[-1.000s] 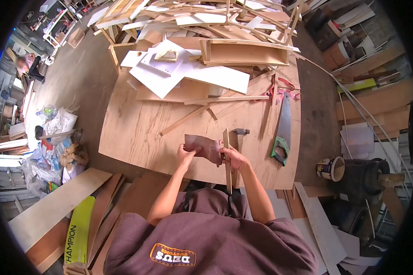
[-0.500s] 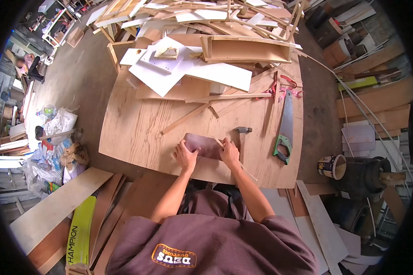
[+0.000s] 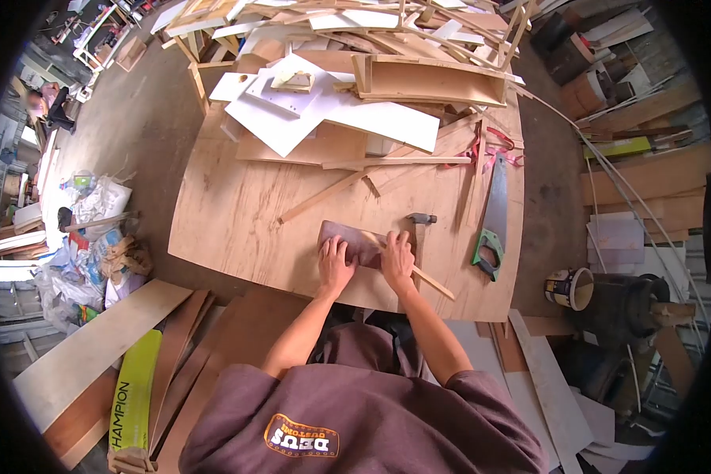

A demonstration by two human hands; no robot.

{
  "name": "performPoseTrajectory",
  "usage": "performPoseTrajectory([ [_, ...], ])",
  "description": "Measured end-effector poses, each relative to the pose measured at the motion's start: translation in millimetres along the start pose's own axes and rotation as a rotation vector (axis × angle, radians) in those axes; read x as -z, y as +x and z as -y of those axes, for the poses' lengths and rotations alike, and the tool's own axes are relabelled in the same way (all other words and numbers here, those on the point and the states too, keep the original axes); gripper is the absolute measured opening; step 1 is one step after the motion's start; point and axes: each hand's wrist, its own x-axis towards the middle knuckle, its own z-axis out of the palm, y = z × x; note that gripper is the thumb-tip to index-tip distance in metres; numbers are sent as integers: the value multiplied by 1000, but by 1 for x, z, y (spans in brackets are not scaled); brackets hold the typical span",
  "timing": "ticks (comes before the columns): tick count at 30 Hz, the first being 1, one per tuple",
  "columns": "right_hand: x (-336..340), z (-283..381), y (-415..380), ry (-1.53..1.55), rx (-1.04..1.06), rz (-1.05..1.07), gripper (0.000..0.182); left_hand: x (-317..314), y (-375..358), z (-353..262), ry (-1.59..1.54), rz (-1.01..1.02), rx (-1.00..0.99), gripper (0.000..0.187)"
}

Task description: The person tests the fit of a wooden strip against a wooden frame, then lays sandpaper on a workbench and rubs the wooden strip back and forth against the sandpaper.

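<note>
A brown sheet that looks like sandpaper (image 3: 336, 230) lies on the plywood worktable near its front edge. My left hand (image 3: 337, 265) presses on the left part of the sheet with curled fingers, gripping it. Closed around a thin wooden stick (image 3: 436, 284), my right hand (image 3: 397, 257) rests at the sheet's right end. The stick slants across the sheet and out below this hand, toward the table's front edge. Just right of my right hand lies a hammer (image 3: 422, 219), its handle partly hidden. Farther right is a handsaw (image 3: 495, 205) with a green handle.
White boards (image 3: 387, 126), wooden strips and an open wooden box (image 3: 434, 79) are piled on the far part of the table (image 3: 229, 205). Plastic bags (image 3: 95, 205) sit on the floor at left. A bucket (image 3: 569, 289) stands at right. A person (image 3: 51, 103) sits far left.
My left hand has shifted right, from the sheet's left edge onto its surface. The stick's lower end now reaches farther out past my right hand.
</note>
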Motion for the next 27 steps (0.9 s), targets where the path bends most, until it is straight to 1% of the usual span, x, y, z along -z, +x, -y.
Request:
performPoseTrajectory([
  [1, -3, 0, -2, -80, 83, -22, 44, 3, -2, -4, -6, 3, -3, 44],
  [2, -6, -2, -7, -84, 77, -22, 44, 7, -3, -6, -46, -29, 35, 52],
  [3, -6, -2, -15, -88, 122, -29, 49, 8, -4, -5, -84, -61, 74, 60],
  [4, -6, -2, -20, -90, 168, -34, 55, 9, -5, -3, -86, -55, 73, 60],
  [5, -7, -3, -22, -90, 148, 25, 59, 10, -6, -1, -76, 4, 56, 66],
  [6, -2, -1, -26, -93, 151, 29, 59, 11, -7, 1, -66, 60, 43, 72],
  [7, 6, 1, -30, -81, 167, 42, 54, 12, -7, 1, -67, 59, 50, 72],
  [8, 13, 4, -32, -69, 183, 53, 49, 12, -7, 0, -52, 81, 61, 77],
  [9, 8, 3, -32, -72, 187, 56, 49, 13, -7, -2, -39, 103, 71, 83],
  [11, 0, 0, -30, -128, 204, 69, 40, 14, -5, -7, -52, 98, 94, 86],
  [12, 0, 2, -30, -129, 210, 72, 40, 14, -6, -7, -61, 93, 113, 90],
  [13, 1, 5, -27, -105, 198, 121, 35, 14, -6, -5, -60, 90, 119, 90],
  [14, 2, 8, -25, -81, 185, 170, 30, 15, -7, -5, -46, 95, 102, 95],
  [15, -3, 8, -21, -83, 189, 169, 30, 12, -7, -2, -33, 99, 84, 99],
  [16, -7, 9, -16, -103, 224, 191, 31, 9, -7, 0, -35, 95, 84, 99],
  [18, -9, 14, -10, -127, 261, 212, 32, 2, -9, 3, -227, 32, 141, 104],
  [19, -2, 22, -9, -148, 318, 218, 36, 0, -8, 4, -229, 29, 143, 104],
  [21, 6, 38, -3, -201, 422, 252, 49, 1, -5, 5, 64, 127, 100, 106],
  [22, -1, 43, -2, -201, 427, 251, 49, 2, -5, 5, 65, 124, 103, 106],
  [24, -15, 51, 2, -360, 443, 253, 41, 4, -8, 4, 98, 98, 86, 104],
  [25, -21, 48, 2, -362, 441, 257, 41, 4, -8, 4, 94, 101, 87, 104],
  [27, -32, 43, 1, -389, 448, 257, 31, 3, -7, 7, 107, 120, 98, 101],
])
